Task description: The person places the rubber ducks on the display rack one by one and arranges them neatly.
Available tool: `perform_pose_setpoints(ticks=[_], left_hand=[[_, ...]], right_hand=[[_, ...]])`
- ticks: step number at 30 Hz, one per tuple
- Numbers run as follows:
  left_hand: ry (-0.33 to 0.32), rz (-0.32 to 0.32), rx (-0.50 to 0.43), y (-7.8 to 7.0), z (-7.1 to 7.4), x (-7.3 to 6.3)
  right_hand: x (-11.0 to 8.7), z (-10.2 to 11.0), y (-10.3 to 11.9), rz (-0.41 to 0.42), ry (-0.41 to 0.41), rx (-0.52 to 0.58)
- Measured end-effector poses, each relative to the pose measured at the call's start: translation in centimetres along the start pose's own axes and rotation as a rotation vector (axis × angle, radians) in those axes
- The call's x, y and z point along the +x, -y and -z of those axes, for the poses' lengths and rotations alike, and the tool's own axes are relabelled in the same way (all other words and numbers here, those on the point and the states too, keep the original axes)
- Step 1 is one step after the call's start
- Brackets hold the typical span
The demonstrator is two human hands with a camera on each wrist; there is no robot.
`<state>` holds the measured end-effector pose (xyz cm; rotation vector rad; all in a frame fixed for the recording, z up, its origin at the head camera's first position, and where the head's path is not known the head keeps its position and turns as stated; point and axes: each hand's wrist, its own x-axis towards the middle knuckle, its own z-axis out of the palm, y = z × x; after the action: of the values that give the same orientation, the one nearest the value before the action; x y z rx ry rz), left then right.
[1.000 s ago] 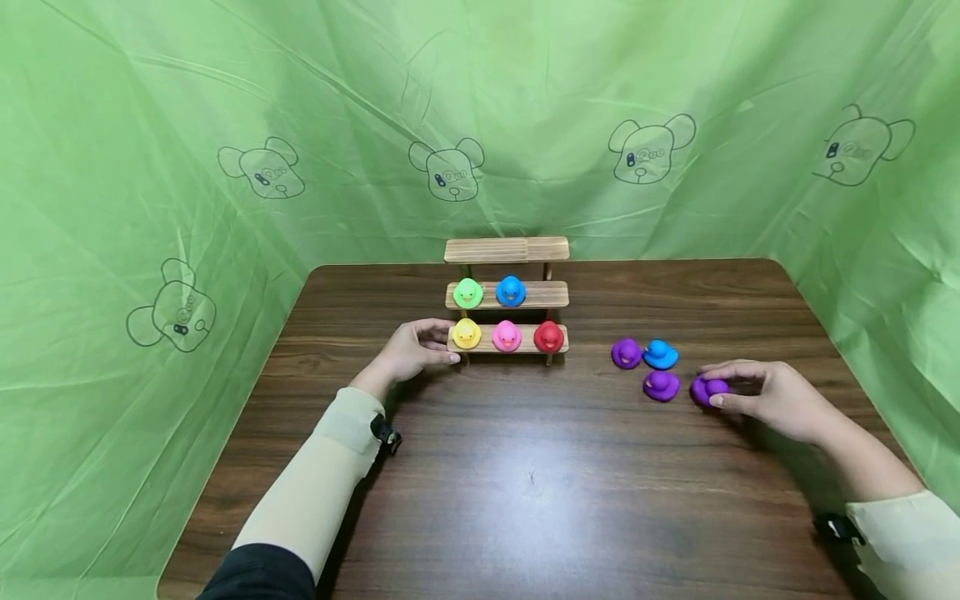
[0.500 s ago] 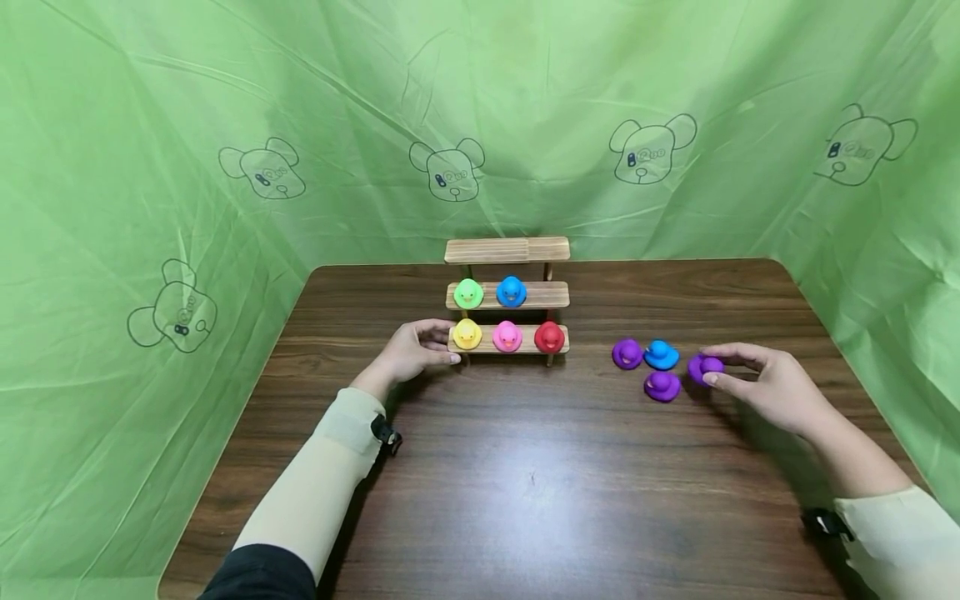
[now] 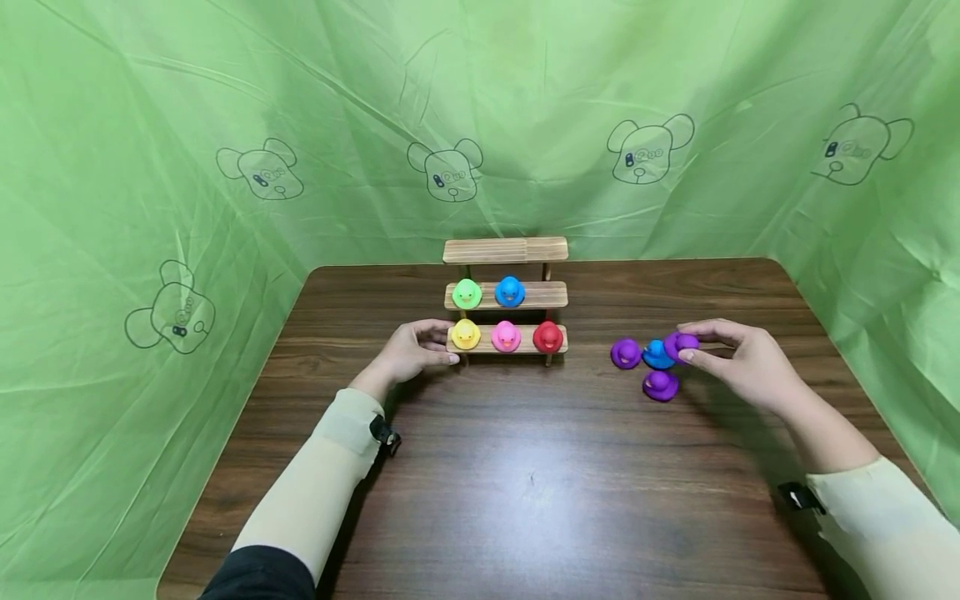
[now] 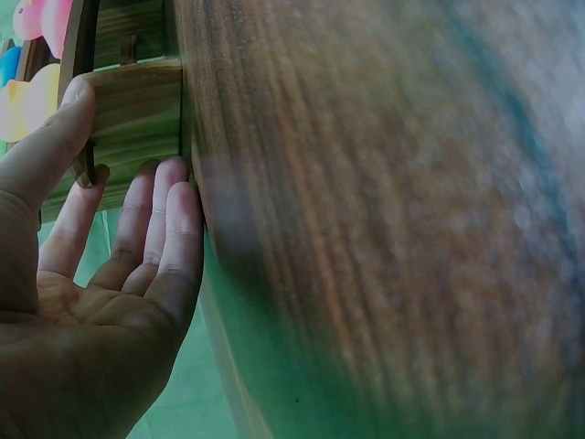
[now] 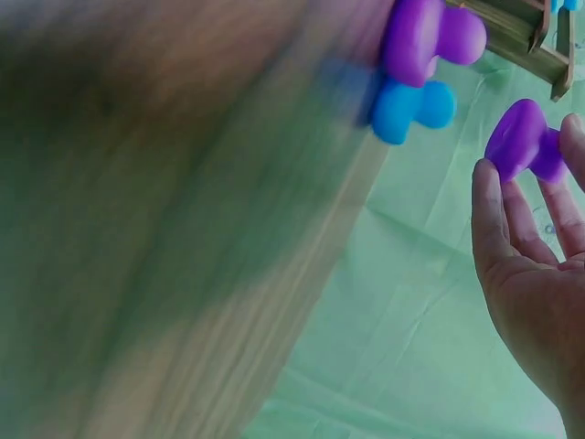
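My right hand [image 3: 750, 364] pinches a purple rubber duck [image 3: 681, 346] between thumb and fingers. In the right wrist view this purple duck [image 5: 518, 142] hangs off the table. Just left of it in the head view are a blue duck [image 3: 657, 356] and two purple ducks [image 3: 626, 353] on the table. My left hand [image 3: 411, 350] holds the left end of a three-tier wooden stand [image 3: 553, 295], thumb in front and fingers behind. The bottom tier bears a yellow duck [image 3: 466, 334], a pink duck [image 3: 506, 336] and a red duck [image 3: 548, 337]. A green duck [image 3: 467, 293] and another blue duck [image 3: 510, 292] sit on the middle tier.
The brown wood-grain table [image 3: 480, 467] carries everything. Its back edge meets a green cloth [image 3: 540, 100] with drawn bear heads, which also hangs at both sides. The stand's top tier [image 3: 506, 250] is close to that cloth.
My right hand has lifted the purple duck from the table and carried it left and away from me, close to the blue duck. The left hand has stayed at the stand.
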<state>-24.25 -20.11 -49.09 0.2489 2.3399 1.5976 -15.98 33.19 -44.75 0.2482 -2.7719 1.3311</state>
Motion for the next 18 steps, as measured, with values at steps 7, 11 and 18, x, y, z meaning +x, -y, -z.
perform_pose_setpoints(ticks=[7, 11, 18], left_hand=[[-0.001, -0.001, -0.005, 0.1, -0.1, 0.0], [0.002, -0.003, -0.003, 0.1, -0.1, 0.0], [0.005, -0.001, -0.003, 0.0, 0.0, 0.0]], right_hand=[[1.5, -1.0, 1.8, 0.071, 0.002, 0.059], [2.2, -1.5, 2.6, 0.072, 0.017, 0.059], [3.5, -2.4, 4.0, 0.081, 0.018, 0.059]])
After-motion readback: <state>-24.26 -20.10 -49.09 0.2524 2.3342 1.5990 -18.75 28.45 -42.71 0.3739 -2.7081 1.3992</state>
